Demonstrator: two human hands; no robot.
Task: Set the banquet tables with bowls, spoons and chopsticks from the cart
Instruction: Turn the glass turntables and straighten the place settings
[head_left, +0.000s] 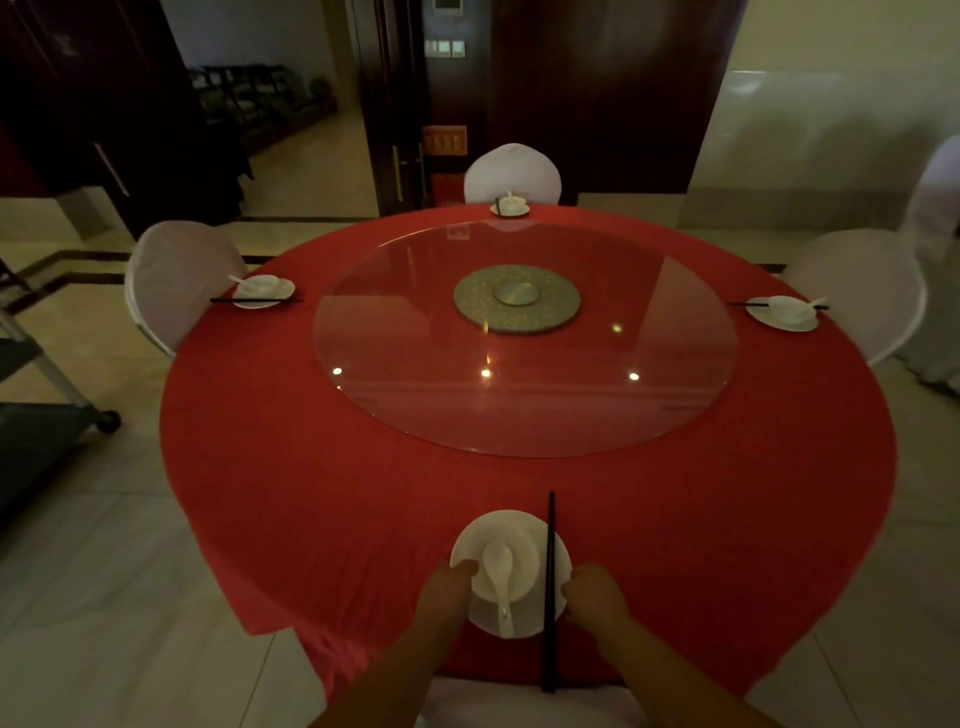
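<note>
A white plate (498, 519) lies at the near edge of the round red-clothed table (291, 467). On it stands a small white bowl (525, 545) with a white spoon (500, 566) resting in it, handle toward me. Black chopsticks (549, 545) lie across the plate's right edge, pointing away from me. My left hand (447, 587) grips the plate's left rim, thumb on top. The curled fingers of my right hand (592, 592) hold the right rim, just beside the chopsticks.
A glass turntable (519, 410) covers the table's middle. Set places with plate, bowl, spoon and chopsticks lie at the left (263, 291), far (509, 207) and right (783, 313), each before a white-covered chair (171, 280). The grey cart (31, 415) stands at the left.
</note>
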